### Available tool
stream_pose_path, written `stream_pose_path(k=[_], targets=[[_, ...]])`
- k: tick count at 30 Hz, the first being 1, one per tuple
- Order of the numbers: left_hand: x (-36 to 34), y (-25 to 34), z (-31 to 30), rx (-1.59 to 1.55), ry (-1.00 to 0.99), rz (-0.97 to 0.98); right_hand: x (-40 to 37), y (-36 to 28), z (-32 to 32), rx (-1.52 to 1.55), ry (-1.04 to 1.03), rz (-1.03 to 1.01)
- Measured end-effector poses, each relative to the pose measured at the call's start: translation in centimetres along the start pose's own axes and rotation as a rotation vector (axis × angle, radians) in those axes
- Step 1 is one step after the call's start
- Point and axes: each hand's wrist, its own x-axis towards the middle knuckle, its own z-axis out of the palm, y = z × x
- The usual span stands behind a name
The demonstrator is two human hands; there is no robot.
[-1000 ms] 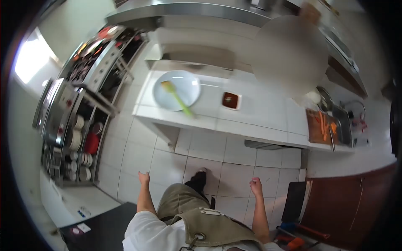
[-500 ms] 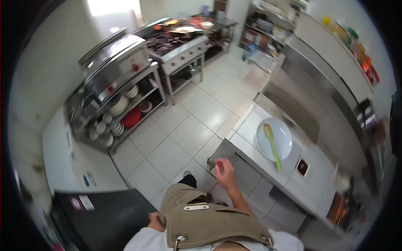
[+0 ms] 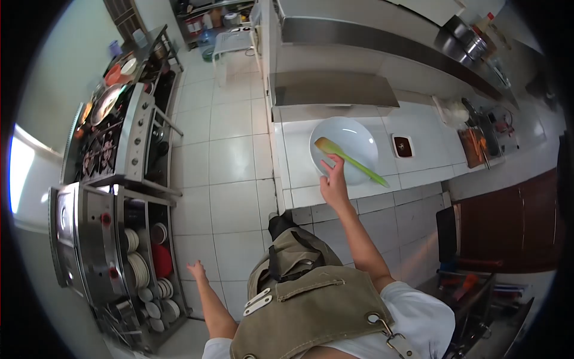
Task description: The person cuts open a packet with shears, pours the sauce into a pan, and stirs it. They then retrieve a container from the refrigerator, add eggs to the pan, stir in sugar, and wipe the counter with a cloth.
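A wide white bowl (image 3: 321, 133) stands on the white tiled counter (image 3: 302, 196). Across it lies a spatula (image 3: 354, 163) with a light green handle and a tan, wood-coloured blade; the handle's end sticks out over the bowl's front rim. My right hand (image 3: 335, 182) is at the bowl's near left rim, open, its fingers apart and the fingertips overlapping the spatula in this view. Out to my left, over the floor tiles, my left hand (image 3: 196, 269) is held away from my body, open and with nothing in it.
Right of the bowl sits a small square dish (image 3: 403, 146) of dark sauce. A wooden utensil box (image 3: 473, 147) stands farther along. A stove (image 3: 122, 140) with a pan (image 3: 107, 105) and a rack of stacked plates (image 3: 139, 270) line the left side. A white stool (image 3: 236, 43) is beyond.
My view has turned right, and I am closer to the counter. My right hand has come up to the bowl and spatula; my left hand has moved out from my side.
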Motion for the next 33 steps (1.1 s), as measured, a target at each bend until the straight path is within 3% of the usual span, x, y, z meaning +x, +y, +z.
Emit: stream_pose_path(k=[3,4,6,9,10,12,16,18,22,24,25,27,28,31,33], targets=[[0.3,5.8,3.7,-0.038,-0.11,0.121,0.3,-0.1,1.1,-0.012,-0.058,0.036],[2.0,5.1,5.1,-0.03,-0.118,0.119,0.5,0.0,1.4,-0.018,-0.052,0.044],[6.7,2.4,8.3,0.192,-0.154,0.368,0.5,0.4,1.8,-0.086,-0.032,0.016],[-1.0,5.7,9.2,0.365,-0.247,0.314,0.6,-0.6,1.7,0.009,0.013,0.087],[-0.2,5.0,9.5,0.374,-0.253,0.318,0.8,-0.7,1.7,0.066,0.023,0.106],[1.5,2.3,10.1,0.472,-0.26,0.144,0.8,-1.1,1.8,0.158,0.052,0.129],[4.4,0.3,10.6,0.491,-0.235,0.09,0.9,-1.0,4.1,0.386,0.133,0.112],[5.3,1.1,10.5,0.356,-0.212,0.074,0.5,-2.4,6.8,0.43,-0.078,0.17],[3.7,8.4,11.7,0.166,-0.269,0.05,1.8,-6.7,12.9,0.375,-0.451,0.248],[6.1,9.9,12.7,0.106,-0.188,0.279,3.6,-7.5,15.6,0.374,-0.477,0.211],[5.9,11.8,12.5,0.061,-0.148,0.263,4.8,-7.8,17.5,0.375,-0.48,0.182],[3.5,16.1,11.7,0.27,-0.08,0.401,7.6,-7.2,20.7,0.254,-0.46,0.061],[3.9,16.3,11.3,0.22,-0.025,0.364,9.1,-6.8,22.5,0.171,-0.436,-0.039],[6.8,17.7,8.9,0.166,0.038,0.348,14.1,-6.2,28.1,0.254,-0.441,0.027],[8.9,16.6,6.9,0.213,0.079,0.191,17.5,-5.6,31.9,0.266,-0.488,0.023]])
